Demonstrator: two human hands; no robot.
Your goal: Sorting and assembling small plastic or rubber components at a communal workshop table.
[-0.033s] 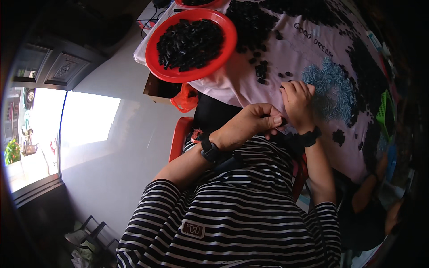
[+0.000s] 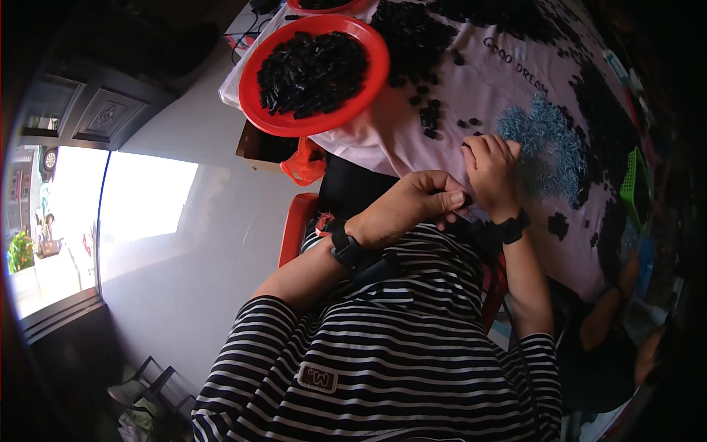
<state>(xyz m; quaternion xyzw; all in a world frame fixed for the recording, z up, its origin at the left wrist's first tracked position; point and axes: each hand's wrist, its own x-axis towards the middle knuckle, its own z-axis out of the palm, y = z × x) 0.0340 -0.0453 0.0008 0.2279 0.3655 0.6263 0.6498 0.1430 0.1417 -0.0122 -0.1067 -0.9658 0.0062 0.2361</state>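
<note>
My left hand (image 2: 412,202) is at the near table edge, its fingertips pinched on a small black piece. Just beyond it, my right hand (image 2: 492,173) rests on the pale cloth (image 2: 486,81) with fingers curled; what they hold is hidden. A heap of small blue-grey parts (image 2: 549,144) lies right beside my right hand. Loose black pieces (image 2: 431,114) are scattered left of it. A round red tray (image 2: 294,127) heaped with black pieces sits at the table's left corner. Both wrists wear black bands.
A larger black pile (image 2: 412,37) lies behind the tray. A green basket (image 2: 632,184) stands at the right edge. Another person's arm (image 2: 611,309) shows at lower right. A red chair (image 2: 297,221) and an orange bag (image 2: 303,166) are under the table. A bright window (image 2: 51,243) is at left.
</note>
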